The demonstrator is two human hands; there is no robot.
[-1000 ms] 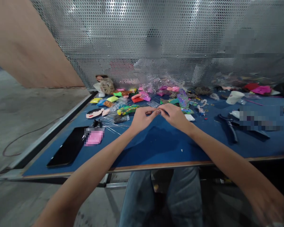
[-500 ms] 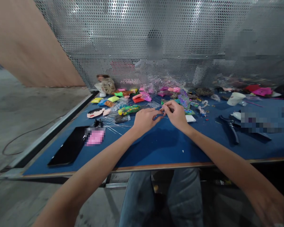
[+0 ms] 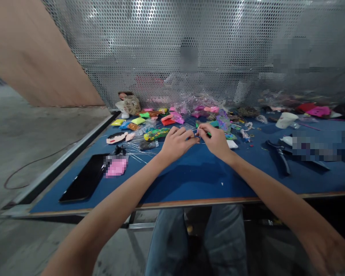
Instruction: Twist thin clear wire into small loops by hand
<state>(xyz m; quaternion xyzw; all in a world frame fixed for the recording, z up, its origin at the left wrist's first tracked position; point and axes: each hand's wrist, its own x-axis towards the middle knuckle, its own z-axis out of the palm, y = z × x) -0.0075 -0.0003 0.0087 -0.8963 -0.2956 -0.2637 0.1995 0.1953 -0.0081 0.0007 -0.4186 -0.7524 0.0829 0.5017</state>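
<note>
Above the blue table (image 3: 189, 178), my left hand (image 3: 178, 143) and my right hand (image 3: 214, 140) meet near the middle. Both have their fingers pinched together. A thin wire (image 3: 199, 133) shows at the right fingertips. What my left fingertips hold is too small to make out. Left of my left hand lies a yellow-green patterned packet (image 3: 156, 133), with a dark packet (image 3: 148, 144) and loose thin wires (image 3: 135, 147) beside it. A white piece (image 3: 232, 144) lies just right of my right hand.
A black phone (image 3: 84, 178) and a pink packet (image 3: 116, 167) lie at left. Dark-handled pliers (image 3: 278, 157) and a white cup (image 3: 286, 120) are at right. Colourful clay packets (image 3: 175, 118) line the back, before a perforated metal panel (image 3: 161, 46).
My left fingers have curled closer together, and the gap between left thumb and fingers has closed. The right hand has shifted slightly, with the wire now more upright.
</note>
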